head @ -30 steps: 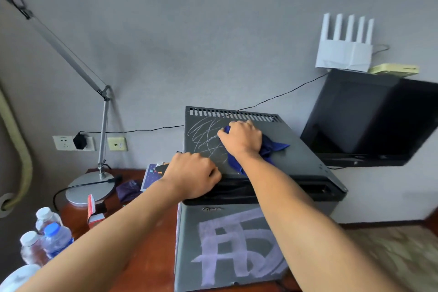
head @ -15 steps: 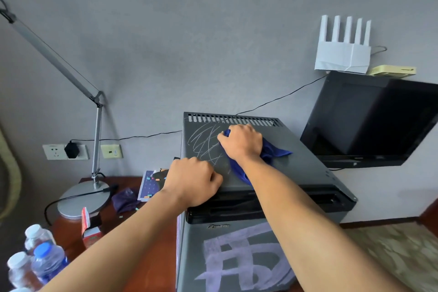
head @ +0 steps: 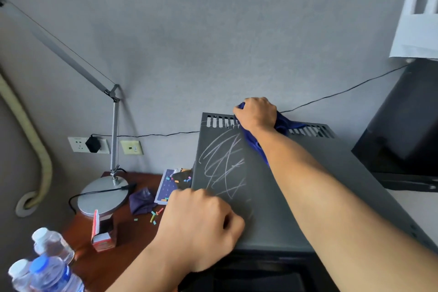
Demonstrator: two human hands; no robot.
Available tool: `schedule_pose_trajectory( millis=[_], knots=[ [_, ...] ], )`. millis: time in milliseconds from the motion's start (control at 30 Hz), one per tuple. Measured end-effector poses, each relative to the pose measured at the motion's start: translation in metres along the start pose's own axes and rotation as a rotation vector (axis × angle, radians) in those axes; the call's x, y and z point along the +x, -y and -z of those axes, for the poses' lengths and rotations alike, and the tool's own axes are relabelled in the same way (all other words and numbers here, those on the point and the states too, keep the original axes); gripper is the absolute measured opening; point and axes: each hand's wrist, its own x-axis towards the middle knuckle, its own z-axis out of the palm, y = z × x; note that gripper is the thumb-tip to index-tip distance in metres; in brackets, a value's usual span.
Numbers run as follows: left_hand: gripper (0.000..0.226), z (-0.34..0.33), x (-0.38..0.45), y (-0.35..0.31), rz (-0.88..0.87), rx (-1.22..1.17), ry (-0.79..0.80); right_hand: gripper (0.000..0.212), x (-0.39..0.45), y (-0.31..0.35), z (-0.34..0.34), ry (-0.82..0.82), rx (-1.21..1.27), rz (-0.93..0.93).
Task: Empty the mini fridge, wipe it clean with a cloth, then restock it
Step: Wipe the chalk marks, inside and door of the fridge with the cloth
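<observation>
the mini fridge [head: 296, 197] is standing against the grey wall, seen from above, with its flat grey top taking up the middle of the view and its dark front edge showing at the bottom. white chalk-like scribbles [head: 225, 166] are running across the left part of the fridge top. along the back edge of the fridge top a row of vent slots [head: 310, 130] is showing.

the right hand [head: 257, 114] is resting at the back edge of the fridge top, over the vent slots, with its fingers curled around a bunched blue cloth [head: 282, 123]; part of the cloth is trailing down beside the wrist onto the fridge top. the left hand [head: 201, 227] is sitting at the front left corner of the fridge top, fingers curled tight into a fist with the thumb tucked in front, and nothing is visible inside it.

left of the fridge a reddish wooden table [head: 113, 265] is holding a silver desk lamp [head: 104, 194], a small red and white carton [head: 100, 232], a crumpled dark purple cloth [head: 142, 201] and scattered coloured bits [head: 155, 216]. further left of the fridge, at the bottom corner, three water bottles [head: 47, 265] are standing together. on the wall left of the fridge a black plug [head: 93, 144] is sitting in a socket. right of the fridge a dark television [head: 403, 130] is hanging, with a white router [head: 417, 31] above it.
</observation>
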Motion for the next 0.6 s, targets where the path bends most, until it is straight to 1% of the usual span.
schedule_pose_trajectory(
  millis=[100,267,333,400,533,600],
  knots=[
    [0.045,0.000,0.000,0.000,-0.003,0.005,0.006,0.025,0.011,0.000,-0.006,0.016,0.015,0.018],
    [0.046,0.000,0.000,0.000,0.020,0.037,0.028,0.027,0.000,0.000,-0.002,-0.020,-0.015,0.041],
    [0.048,0.002,0.001,-0.003,0.056,0.090,-0.003,0.027,-0.011,0.001,0.003,-0.025,-0.049,0.054],
    [0.049,0.004,0.001,-0.005,0.081,0.117,-0.011,0.031,-0.028,0.004,0.010,-0.022,-0.088,0.070],
    [0.046,0.006,0.001,-0.006,0.101,0.072,-0.029,0.038,-0.077,0.011,0.034,-0.023,-0.114,0.066],
    [0.046,0.007,-0.001,-0.006,0.112,0.048,-0.025,0.039,-0.106,0.017,0.049,-0.015,-0.112,0.046]
  ],
)
